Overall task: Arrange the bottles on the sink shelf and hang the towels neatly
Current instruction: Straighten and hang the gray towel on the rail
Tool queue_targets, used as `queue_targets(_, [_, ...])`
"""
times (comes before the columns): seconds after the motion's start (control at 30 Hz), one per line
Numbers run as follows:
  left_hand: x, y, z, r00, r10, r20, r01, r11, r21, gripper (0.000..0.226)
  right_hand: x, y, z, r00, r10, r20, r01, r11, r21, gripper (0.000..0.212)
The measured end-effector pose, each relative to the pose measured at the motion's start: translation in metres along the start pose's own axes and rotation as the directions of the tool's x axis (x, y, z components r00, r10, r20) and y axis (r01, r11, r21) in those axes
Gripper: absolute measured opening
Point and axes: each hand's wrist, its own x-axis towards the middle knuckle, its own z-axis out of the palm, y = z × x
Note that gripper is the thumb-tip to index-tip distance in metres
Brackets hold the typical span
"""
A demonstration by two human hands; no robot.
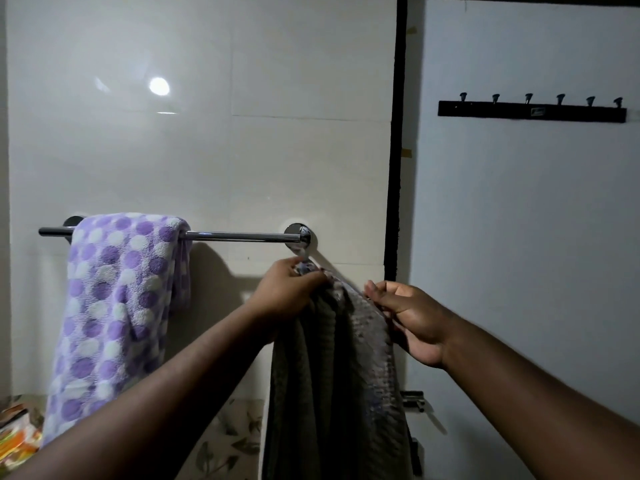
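the left hand is gripping the bunched top of the grey towel tight, just under the rail's right end. the right hand is half curled, pinching its right edge. the towel is hanging long-side down.

Purple-dotted towel over rail; seemingly grey towel.
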Motion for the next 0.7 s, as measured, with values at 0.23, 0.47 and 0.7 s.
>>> queue_targets(0.23, [0.005,-0.006,-0.014,0.990,-0.067,-0.125,0.065,0.998,-0.016,0.008,-0.012,0.004,-0.011,0.975,0.087,0.204,-0.068,0.993,-0.096,0.030])
queue_targets(0.47, [0.008,-0.011,-0.010,0.976,-0.053,-0.209,0.049,0.998,-0.025,0.025,-0.011,0.023,0.007,0.994,0.055,0.097,0.006,0.845,-0.534,0.028])
queue_targets(0.7, [0.004,-0.009,-0.021,0.999,-0.028,-0.027,0.027,0.999,-0.036,0.015,0.000,0.028,0.007,0.957,-0.187,-0.221,0.124,0.956,-0.267,0.016])
